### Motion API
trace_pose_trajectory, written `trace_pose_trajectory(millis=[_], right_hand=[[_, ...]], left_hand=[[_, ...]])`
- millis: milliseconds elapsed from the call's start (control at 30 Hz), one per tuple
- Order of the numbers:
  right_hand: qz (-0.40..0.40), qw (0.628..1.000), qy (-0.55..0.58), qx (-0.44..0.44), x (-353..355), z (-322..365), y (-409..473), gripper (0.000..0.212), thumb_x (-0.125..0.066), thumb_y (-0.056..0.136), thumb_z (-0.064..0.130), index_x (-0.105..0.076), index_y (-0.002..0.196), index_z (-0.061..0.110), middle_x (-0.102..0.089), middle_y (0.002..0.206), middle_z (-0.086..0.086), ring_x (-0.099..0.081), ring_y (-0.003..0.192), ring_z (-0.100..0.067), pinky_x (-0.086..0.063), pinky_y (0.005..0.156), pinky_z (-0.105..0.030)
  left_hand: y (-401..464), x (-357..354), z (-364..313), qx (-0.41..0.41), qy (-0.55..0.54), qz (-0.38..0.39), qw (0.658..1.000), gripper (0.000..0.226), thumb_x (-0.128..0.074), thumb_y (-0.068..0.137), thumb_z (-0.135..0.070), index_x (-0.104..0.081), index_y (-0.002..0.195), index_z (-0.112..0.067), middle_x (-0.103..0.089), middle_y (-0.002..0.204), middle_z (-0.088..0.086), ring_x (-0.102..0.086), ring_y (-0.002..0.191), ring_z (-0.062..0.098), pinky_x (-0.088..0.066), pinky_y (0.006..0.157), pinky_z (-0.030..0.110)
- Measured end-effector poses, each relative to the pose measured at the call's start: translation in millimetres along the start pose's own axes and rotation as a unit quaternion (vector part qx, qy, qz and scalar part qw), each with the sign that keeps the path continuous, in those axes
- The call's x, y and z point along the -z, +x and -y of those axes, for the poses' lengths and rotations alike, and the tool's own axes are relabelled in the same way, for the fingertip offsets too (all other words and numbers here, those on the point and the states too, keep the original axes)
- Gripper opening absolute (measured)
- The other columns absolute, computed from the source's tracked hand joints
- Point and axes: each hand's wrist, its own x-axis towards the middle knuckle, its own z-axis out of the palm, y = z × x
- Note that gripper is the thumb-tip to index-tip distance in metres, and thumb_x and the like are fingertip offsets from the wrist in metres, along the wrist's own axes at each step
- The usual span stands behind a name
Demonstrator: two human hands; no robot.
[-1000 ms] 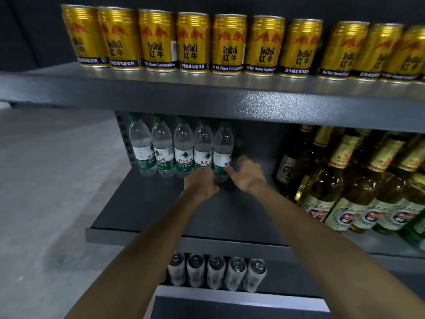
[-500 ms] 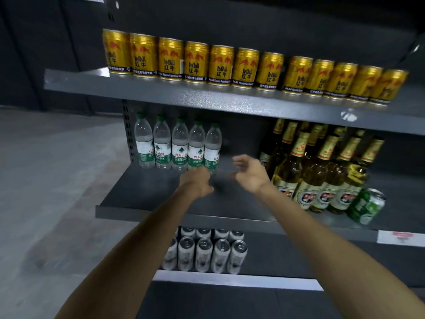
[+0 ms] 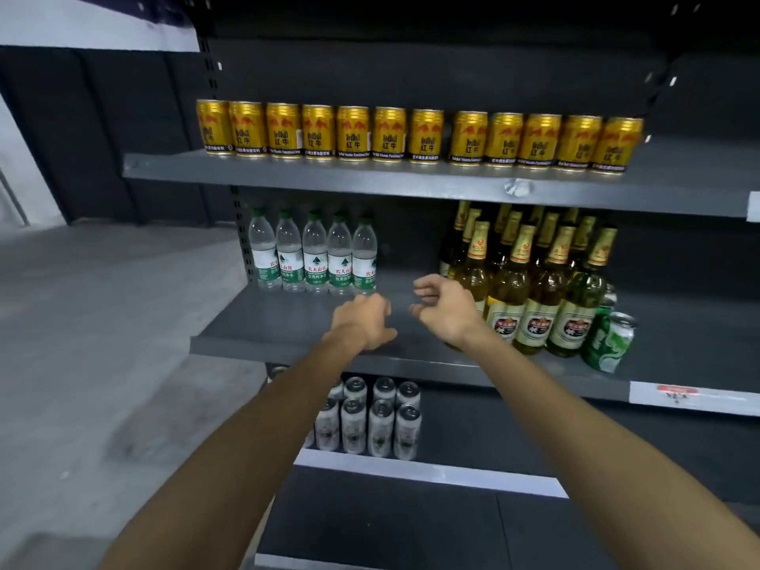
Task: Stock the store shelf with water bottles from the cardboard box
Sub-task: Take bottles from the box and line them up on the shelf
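Five water bottles (image 3: pixel 314 253) stand upright, caps up, in a row at the back left of the middle shelf (image 3: pixel 288 343). They are clear, with green caps and green-and-white labels. The left hand (image 3: pixel 362 322) and right hand (image 3: pixel 446 308) hover before them, fingers loosely curled, holding nothing.

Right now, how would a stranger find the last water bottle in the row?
Look at the middle shelf, left end, under the gold cans. Five water bottles stand there in a row. The last water bottle is the rightmost, beside the bare gap.
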Motion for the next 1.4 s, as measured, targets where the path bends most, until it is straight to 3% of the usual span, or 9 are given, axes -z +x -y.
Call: trace_pose_trajectory(millis=[133, 267, 400, 533, 733, 933, 1067, 1233, 1400], right_hand=[[0.002, 0.987, -0.15, 0.065, 13.6, -27.0, -38.2, 0.039, -0.065, 0.088, 0.018, -0.057, 0.127, 0.018, -0.059, 0.118, -0.005, -0.058, 0.108, -0.022, -0.048, 0.096, -0.039], [0.031, 0.976, -0.198, 0.086, 6.0, -56.6, -87.2, 0.037, -0.063, 0.089, 0.019, -0.057, 0.125, 0.017, -0.06, 0.119, -0.007, -0.059, 0.106, -0.025, -0.051, 0.089, -0.036], [0.087, 0.978, -0.184, 0.042, -18.5, -95.4, -137.0, 0.037, -0.062, 0.088, 0.015, -0.059, 0.124, 0.017, -0.062, 0.118, -0.01, -0.062, 0.103, -0.03, -0.053, 0.084, -0.042], [0.093, 0.985, -0.147, 0.009, -50.7, -129.7, -180.6, 0.031, -0.062, 0.086, 0.012, -0.061, 0.117, 0.015, -0.06, 0.109, -0.007, -0.063, 0.094, -0.027, -0.054, 0.076, -0.042], [0.117, 0.985, -0.125, -0.024, -99.4, -175.9, -211.5, 0.047, -0.063, 0.087, 0.016, -0.055, 0.132, 0.018, -0.058, 0.13, -0.003, -0.062, 0.109, -0.022, -0.053, 0.088, -0.04], [0.127, 0.981, -0.113, -0.098, -167.2, -260.3, -243.0, 0.041, -0.06, 0.092, 0.028, -0.054, 0.133, 0.024, -0.061, 0.126, -0.002, -0.062, 0.107, -0.019, -0.054, 0.089, -0.039], [0.131, 0.977, -0.103, -0.135, -212.2, -315.5, -277.5, 0.035, -0.061, 0.092, 0.029, -0.056, 0.126, 0.023, -0.065, 0.118, 0.002, -0.061, 0.103, -0.011, -0.05, 0.086, -0.025], [0.193, 0.961, -0.085, -0.18, -231.8, -357.5, -304.5, 0.038, -0.064, 0.091, 0.024, -0.054, 0.127, 0.021, -0.063, 0.124, 0.0, -0.06, 0.113, -0.018, -0.055, 0.09, -0.042], [0.244, 0.945, -0.12, -0.18, -263.3, -403.1, -304.3, 0.041, -0.063, 0.091, 0.027, -0.053, 0.13, 0.023, -0.062, 0.127, 0.001, -0.058, 0.116, -0.017, -0.049, 0.095, -0.032]], left_hand=[[-41.0, -38.4, -20.2, 0.015, -0.059, -0.011, 0.998, 0.033, -0.067, 0.086, -0.042, -0.06, 0.115, -0.027, -0.07, 0.102, -0.005, -0.062, 0.108, 0.021, -0.052, 0.093, 0.04], [-90.0, -83.9, -35.6, 0.03, -0.114, -0.012, 0.993, 0.027, -0.066, 0.084, -0.036, -0.063, 0.108, -0.023, -0.072, 0.098, 0.001, -0.065, 0.102, 0.026, -0.054, 0.086, 0.041], [-133.7, -133.2, -44.3, 0.038, -0.139, -0.021, 0.989, 0.018, -0.063, 0.084, -0.03, -0.063, 0.1, -0.021, -0.07, 0.092, 0.005, -0.066, 0.092, 0.029, -0.052, 0.067, 0.036], [-168.4, -180.6, -34.1, 0.052, -0.179, 0.005, 0.982, 0.028, -0.063, 0.088, -0.034, -0.061, 0.113, -0.021, -0.069, 0.103, -0.002, -0.065, 0.097, 0.023, -0.056, 0.075, 0.041], [-191.3, -242.6, 4.5, 0.095, -0.183, 0.061, 0.977, 0.036, -0.065, 0.087, -0.034, -0.059, 0.122, -0.027, -0.069, 0.108, -0.011, -0.065, 0.104, 0.019, -0.055, 0.083, 0.037], [-215.8, -331.6, 57.9, 0.093, -0.145, 0.066, 0.983, 0.029, -0.063, 0.091, -0.027, -0.062, 0.117, -0.016, -0.069, 0.105, 0.005, -0.064, 0.099, 0.028, -0.05, 0.078, 0.033], [-235.7, -392.5, 82.0, 0.137, -0.151, 0.105, 0.973, 0.023, -0.068, 0.087, -0.025, -0.063, 0.108, -0.017, -0.071, 0.104, 0.003, -0.066, 0.095, 0.025, -0.055, 0.078, 0.038], [-254.4, -436.3, 94.1, 0.18, -0.158, 0.137, 0.961, 0.026, -0.068, 0.085, -0.026, -0.065, 0.11, -0.02, -0.071, 0.1, -0.006, -0.067, 0.092, 0.016, -0.051, 0.071, 0.029], [-244.0, -489.3, 109.9, 0.187, -0.188, 0.132, 0.955, 0.028, -0.068, 0.085, -0.02, -0.066, 0.113, -0.014, -0.072, 0.1, -0.002, -0.068, 0.092, 0.015, -0.053, 0.076, 0.029]])
